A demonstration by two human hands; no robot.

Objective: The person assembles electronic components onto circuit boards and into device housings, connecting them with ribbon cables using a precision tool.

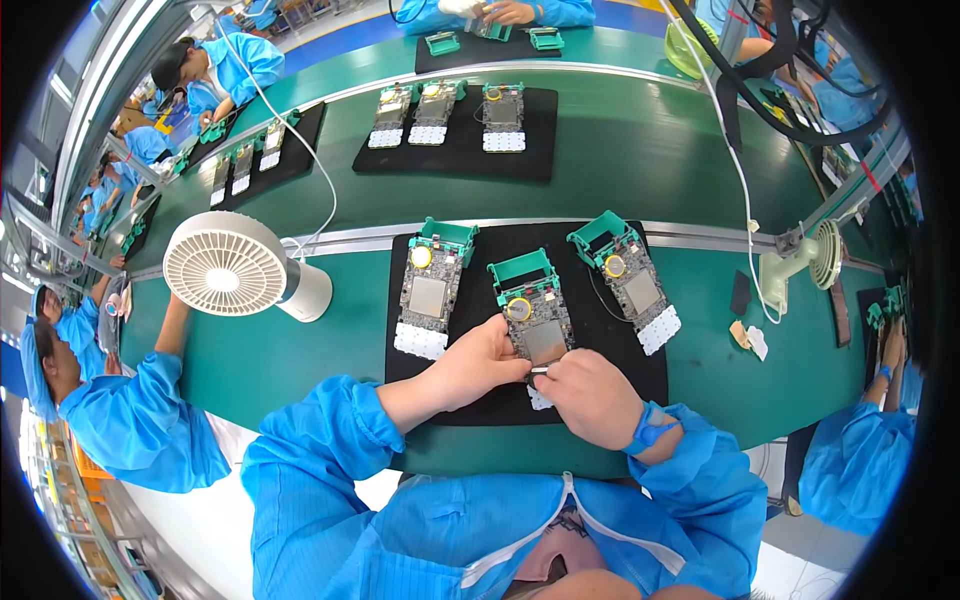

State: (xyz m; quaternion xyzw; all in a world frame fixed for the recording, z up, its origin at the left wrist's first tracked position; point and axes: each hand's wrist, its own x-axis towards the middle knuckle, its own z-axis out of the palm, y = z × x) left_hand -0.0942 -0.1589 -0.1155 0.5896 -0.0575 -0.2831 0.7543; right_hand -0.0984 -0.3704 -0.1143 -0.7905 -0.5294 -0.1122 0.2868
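A circuit board with a green plastic frame at its far end lies in front of me on a black mat. My left hand grips its left edge, thumb near the lower end. At that lower end my right hand is closed in a pinch, beside a small white strip; what the fingertips hold is largely hidden. White keypad-like pads show partly below the hands. Two similar boards flank it, a left board and a right board.
A white fan stands left of the mat, a pale green fan to the right. Paper scraps lie nearby. Beyond a metal rail, another mat carries three boards. Co-workers sit on both sides and across.
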